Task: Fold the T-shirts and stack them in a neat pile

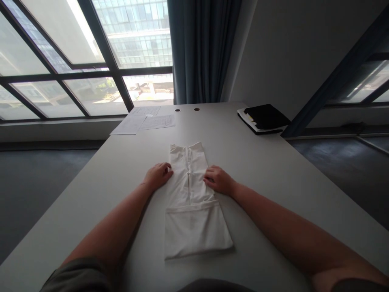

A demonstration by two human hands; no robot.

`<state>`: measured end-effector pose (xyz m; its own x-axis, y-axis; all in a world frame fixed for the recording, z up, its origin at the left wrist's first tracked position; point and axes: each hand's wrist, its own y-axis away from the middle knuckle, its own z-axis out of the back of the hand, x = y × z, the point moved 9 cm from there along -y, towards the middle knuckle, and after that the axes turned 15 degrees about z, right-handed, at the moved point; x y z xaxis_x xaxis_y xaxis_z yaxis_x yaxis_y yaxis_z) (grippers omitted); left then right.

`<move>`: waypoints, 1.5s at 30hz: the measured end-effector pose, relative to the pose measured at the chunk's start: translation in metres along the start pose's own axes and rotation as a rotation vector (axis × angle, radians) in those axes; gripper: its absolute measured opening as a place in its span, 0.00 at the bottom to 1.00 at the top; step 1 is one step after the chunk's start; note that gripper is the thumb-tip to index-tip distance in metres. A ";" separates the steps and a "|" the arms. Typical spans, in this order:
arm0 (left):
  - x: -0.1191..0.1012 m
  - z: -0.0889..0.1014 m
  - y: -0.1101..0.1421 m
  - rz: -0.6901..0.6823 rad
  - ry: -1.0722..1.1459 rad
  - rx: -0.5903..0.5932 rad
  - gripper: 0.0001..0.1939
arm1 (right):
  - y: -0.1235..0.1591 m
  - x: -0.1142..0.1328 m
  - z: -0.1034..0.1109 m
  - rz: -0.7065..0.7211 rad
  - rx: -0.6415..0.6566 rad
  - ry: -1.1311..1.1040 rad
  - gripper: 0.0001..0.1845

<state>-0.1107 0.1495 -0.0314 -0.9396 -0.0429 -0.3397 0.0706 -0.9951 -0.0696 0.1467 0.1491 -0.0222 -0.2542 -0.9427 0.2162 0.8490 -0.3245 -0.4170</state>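
A white cloth garment (194, 229) lies folded into a long narrow strip on the table (258, 174). Its two sides meet along a line down the middle, and the near end is a flat, wider hemmed panel. What kind of garment it is, I cannot make out. My left hand (158, 176) is at its left edge, thumb and fingers curled in at the cloth. Across from it, my right hand (219, 179) grips the right edge with bent fingers, the tips partly hidden. Small wrinkles run through the fabric between the hands.
Printed papers (142, 121) lie at the table's far left. A black folder (264, 117) with white sheets rests at the far right. Two round cable holes pierce the back of the tabletop. Behind stand a blue curtain (203, 52) and large windows (139, 36).
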 end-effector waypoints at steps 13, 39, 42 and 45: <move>0.015 -0.018 -0.139 0.274 -0.053 -0.115 0.22 | -0.066 -0.185 -0.027 -0.636 0.010 0.090 0.26; 0.002 0.014 -0.115 -0.019 0.683 -0.274 0.24 | -0.030 -0.138 0.025 -0.423 -0.904 -0.442 0.15; -0.002 0.021 -0.067 -0.120 0.547 -0.209 0.30 | -0.013 -0.099 0.030 -0.276 -0.727 -0.408 0.20; -0.009 0.008 -0.020 -0.253 0.332 0.015 0.19 | 0.001 -0.059 0.028 -0.103 -0.429 -0.296 0.16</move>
<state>-0.1061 0.1688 -0.0197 -0.7674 0.2317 -0.5978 -0.1555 -0.9718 -0.1771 0.1750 0.2066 -0.0106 -0.1320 -0.8624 0.4887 0.5451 -0.4750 -0.6909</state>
